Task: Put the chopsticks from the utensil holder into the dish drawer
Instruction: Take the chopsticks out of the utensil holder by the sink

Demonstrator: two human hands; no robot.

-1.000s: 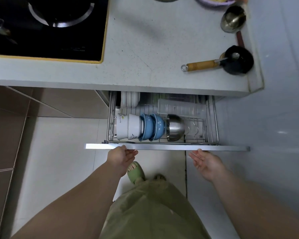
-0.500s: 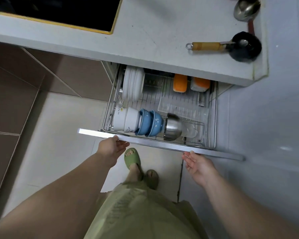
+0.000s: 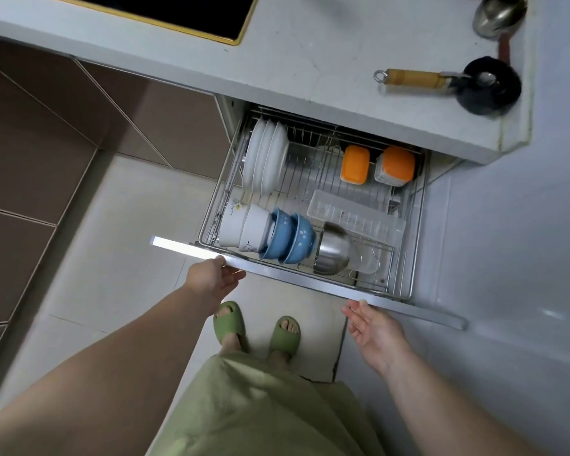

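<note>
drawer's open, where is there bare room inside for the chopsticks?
In the dish drawer: the clear slotted tray at right looks bare. Bare wire lies between the white plates and the orange containers. The front row is crowded: white bowls, blue bowls, steel bowl.
</note>
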